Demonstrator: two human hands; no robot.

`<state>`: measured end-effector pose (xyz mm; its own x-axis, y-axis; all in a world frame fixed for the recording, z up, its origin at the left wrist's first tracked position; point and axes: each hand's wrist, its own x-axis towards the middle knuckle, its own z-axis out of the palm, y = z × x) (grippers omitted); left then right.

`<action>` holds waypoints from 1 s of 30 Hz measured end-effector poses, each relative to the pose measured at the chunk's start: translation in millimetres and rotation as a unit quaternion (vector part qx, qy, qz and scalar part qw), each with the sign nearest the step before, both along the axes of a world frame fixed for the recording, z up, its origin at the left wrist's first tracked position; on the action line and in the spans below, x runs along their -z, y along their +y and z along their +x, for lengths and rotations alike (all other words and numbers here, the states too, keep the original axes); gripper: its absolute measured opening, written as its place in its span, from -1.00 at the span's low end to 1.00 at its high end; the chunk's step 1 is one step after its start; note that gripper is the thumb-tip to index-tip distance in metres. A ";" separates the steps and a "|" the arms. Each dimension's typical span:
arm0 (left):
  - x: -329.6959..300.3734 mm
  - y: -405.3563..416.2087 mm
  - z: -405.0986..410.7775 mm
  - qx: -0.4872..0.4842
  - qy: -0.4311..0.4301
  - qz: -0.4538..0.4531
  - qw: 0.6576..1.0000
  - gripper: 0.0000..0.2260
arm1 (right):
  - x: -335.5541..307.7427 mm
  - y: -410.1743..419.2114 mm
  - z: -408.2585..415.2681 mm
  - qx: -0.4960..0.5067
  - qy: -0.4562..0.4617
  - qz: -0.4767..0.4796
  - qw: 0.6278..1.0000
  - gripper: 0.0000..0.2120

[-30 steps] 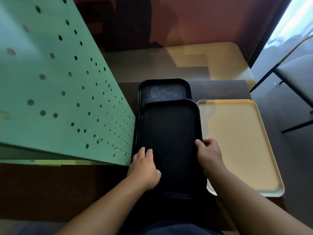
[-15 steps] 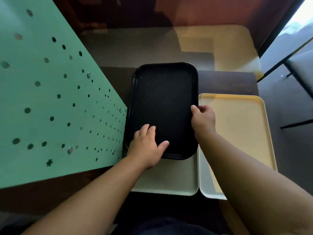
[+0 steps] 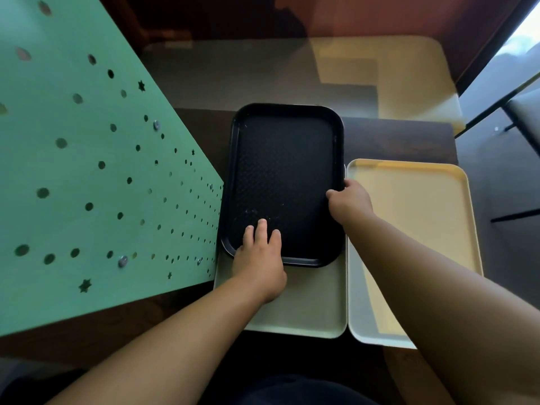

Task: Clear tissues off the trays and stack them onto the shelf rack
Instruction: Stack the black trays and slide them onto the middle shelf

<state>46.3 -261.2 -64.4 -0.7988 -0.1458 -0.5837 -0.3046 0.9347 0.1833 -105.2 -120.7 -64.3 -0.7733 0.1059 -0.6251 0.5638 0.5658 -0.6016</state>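
Black tray lying flat on the far part of a pale grey tray, beside a green perforated panel. Left hand rests on its near left corner, fingers spread flat; right hand grips its right rim, thumb inside. Yellow tray just beside

A black tray lies atop a pale tray, the left hand flat at its 7 o'clock corner, the right hand gripping its 3 o'clock rim, a yellow tray just beside.
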 end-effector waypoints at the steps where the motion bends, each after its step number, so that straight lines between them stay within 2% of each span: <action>1: -1.2 -0.9 0.5 0.005 0.006 -0.004 1.000 -0.34 | -3.6 -0.2 -2.8 0.003 -0.009 0.016 1.000 -0.68; 3: -4.5 -2.2 4.4 0.027 0.032 -0.023 0.999 -0.34 | -9.3 2.0 -5.6 0.022 -0.030 0.009 0.999 -0.64; 6: -7.4 -4.5 17.5 0.053 0.079 -0.035 0.995 -0.31 | -20.4 5.9 -4.3 0.047 -0.005 -0.035 0.998 -0.65; 8: -7.9 -8.3 28.7 0.082 0.144 -0.016 0.986 -0.44 | -34.1 4.7 1.2 0.043 0.006 -0.045 0.998 -0.65; 10: -9.7 -11.5 38.0 0.120 0.213 0.032 0.969 -0.66 | -50.1 1.6 8.6 0.021 0.019 -0.041 0.999 -0.66; 12: -15.2 -12.9 45.4 0.135 0.256 0.073 0.954 -0.74 | -66.6 1.9 15.5 0.015 0.048 -0.043 0.998 -0.63; 15: -31.7 -13.6 60.0 0.146 0.312 0.105 0.933 -0.68 | -93.4 13.1 30.0 0.035 0.066 -0.066 0.995 -0.63; 18: -56.6 -18.7 73.5 0.165 0.390 0.105 0.900 -0.55 | -115.9 34.0 49.3 0.103 0.038 -0.133 0.985 -0.76; 21: -92.5 -28.4 69.9 0.156 0.453 0.087 0.873 -0.62 | -134.5 50.4 72.0 0.147 -0.004 -0.208 0.967 -0.91; 23: -124.4 -32.4 66.0 0.156 0.472 0.104 0.861 -0.66 | -144.4 62.2 81.2 0.147 -0.022 -0.236 0.960 -0.88; 26: -179.4 -23.1 71.1 0.169 0.482 0.132 0.849 -0.54 | -169.0 82.8 90.7 0.096 -0.048 -0.229 0.967 -0.87; 30: -247.1 -0.6 87.3 0.187 0.493 0.155 0.835 -0.41 | -198.5 114.9 100.9 -0.028 -0.078 -0.192 0.978 -0.57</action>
